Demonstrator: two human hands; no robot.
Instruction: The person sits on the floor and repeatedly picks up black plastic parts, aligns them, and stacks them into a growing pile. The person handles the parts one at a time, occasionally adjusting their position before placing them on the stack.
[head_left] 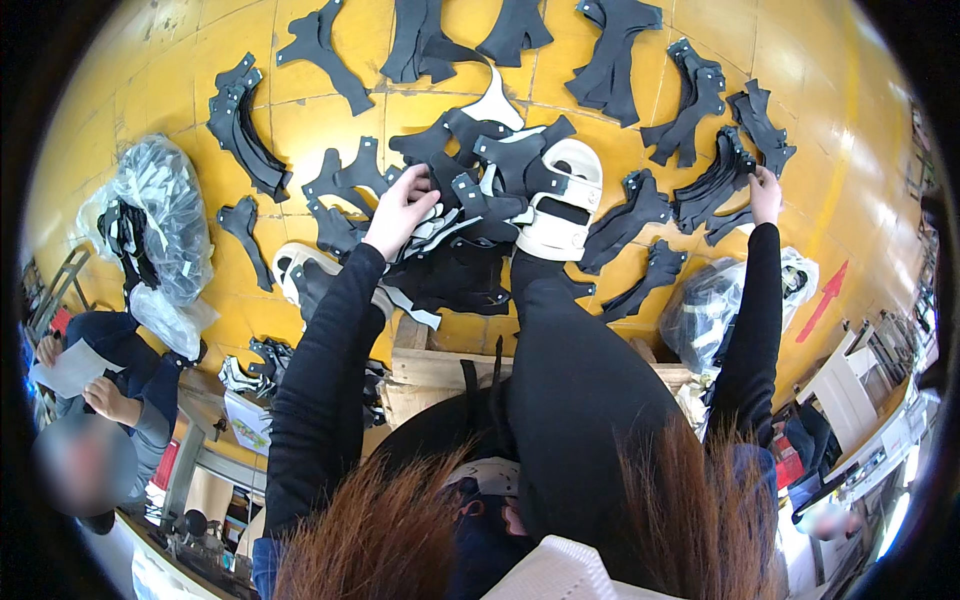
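Over a heap of black, curved, flat cut-out pieces [455, 275] on the floor, my left hand [402, 210] hovers or rests at the left edge, thumb and fingers apart, holding nothing I can see. My right arm stretches out to the far right. There my right hand [766, 196] has its fingers closed at the end of a fanned stack of black pieces [712, 185]; the fingertips are small in view. Between the hands, my foot in a cream open-toed slipper [545, 236] stands beside the heap. My other slipper [292, 268] is partly covered by black pieces on the left.
More black stacks lie in an arc on the yellow tiled floor [310, 115]. Clear plastic bags [165, 215] stand left, another bag [690, 310] right. I sit on a wooden seat [430, 365]. At lower left a person [110, 400] holds a paper sheet.
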